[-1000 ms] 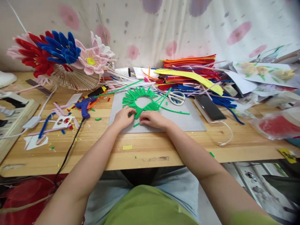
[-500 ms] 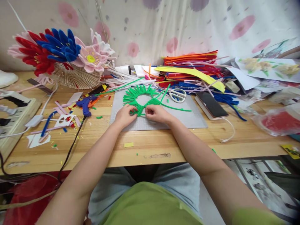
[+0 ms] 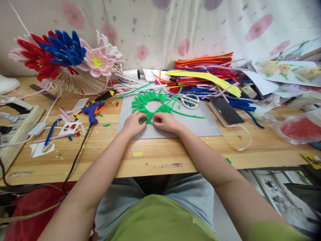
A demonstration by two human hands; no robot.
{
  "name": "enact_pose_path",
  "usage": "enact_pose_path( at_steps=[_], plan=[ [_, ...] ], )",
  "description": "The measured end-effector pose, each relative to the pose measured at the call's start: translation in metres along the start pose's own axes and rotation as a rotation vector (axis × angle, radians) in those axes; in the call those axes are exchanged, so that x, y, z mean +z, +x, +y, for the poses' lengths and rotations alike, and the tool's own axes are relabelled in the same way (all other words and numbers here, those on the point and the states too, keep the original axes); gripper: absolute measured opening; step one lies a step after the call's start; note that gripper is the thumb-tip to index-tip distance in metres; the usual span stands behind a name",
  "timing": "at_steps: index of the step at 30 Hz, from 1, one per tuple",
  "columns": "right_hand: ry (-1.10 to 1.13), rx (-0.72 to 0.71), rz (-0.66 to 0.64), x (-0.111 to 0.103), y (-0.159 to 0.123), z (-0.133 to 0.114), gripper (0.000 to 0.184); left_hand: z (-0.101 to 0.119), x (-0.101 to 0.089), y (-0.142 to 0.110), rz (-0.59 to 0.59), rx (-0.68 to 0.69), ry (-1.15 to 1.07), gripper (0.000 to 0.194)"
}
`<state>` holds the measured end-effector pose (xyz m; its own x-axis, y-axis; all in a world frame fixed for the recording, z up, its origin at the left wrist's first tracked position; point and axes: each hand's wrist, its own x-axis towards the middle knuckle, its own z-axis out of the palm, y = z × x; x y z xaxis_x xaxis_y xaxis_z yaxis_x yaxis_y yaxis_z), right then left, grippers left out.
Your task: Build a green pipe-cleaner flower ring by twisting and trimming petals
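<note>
A ring of green pipe cleaners (image 3: 140, 101), with many short loops fanning outward, lies on the grey cutting mat (image 3: 198, 126). My left hand (image 3: 136, 123) is closed on the ring's near left side, fingers curled around its loops. Close beside it, my right hand (image 3: 164, 121) pinches the near edge of the ring, thumb and fingertips together. Loose green stems stick out to the right from the ring, one long one (image 3: 189, 115) reaching across the mat. White-handled scissors (image 3: 190, 101) rest on the mat's far right part.
A blue glue gun (image 3: 90, 112) with a black cord lies left of the mat among scraps. At right is a phone (image 3: 227, 111) with a white cable. Bundled pipe cleaners (image 3: 205, 63) are piled behind. Fuzzy flowers (image 3: 67, 50) stand at back left, near a power strip (image 3: 20, 127).
My right hand has shifted slightly left, closer to my left hand. The ring and my left hand stay nearly in place.
</note>
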<state>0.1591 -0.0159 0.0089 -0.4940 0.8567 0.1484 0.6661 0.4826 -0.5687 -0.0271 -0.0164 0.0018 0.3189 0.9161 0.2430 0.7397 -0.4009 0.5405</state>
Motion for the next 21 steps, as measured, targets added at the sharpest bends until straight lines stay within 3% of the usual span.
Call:
enact_pose_path(
  at_steps=[7, 14, 21],
  plan=[
    [-0.003, 0.004, 0.033, 0.009, 0.003, 0.003, 0.01, -0.009, -0.001, -0.001, -0.026, 0.09, -0.036, 0.024],
    [0.25, -0.022, -0.021, -0.002, 0.001, 0.011, 0.013, -0.016, 0.0, 0.0, 0.006, 0.058, -0.118, 0.019],
    [0.293, 0.066, 0.041, 0.001, 0.002, 0.01, 0.011, -0.012, 0.001, 0.0, 0.016, 0.037, -0.036, 0.015]
  ],
)
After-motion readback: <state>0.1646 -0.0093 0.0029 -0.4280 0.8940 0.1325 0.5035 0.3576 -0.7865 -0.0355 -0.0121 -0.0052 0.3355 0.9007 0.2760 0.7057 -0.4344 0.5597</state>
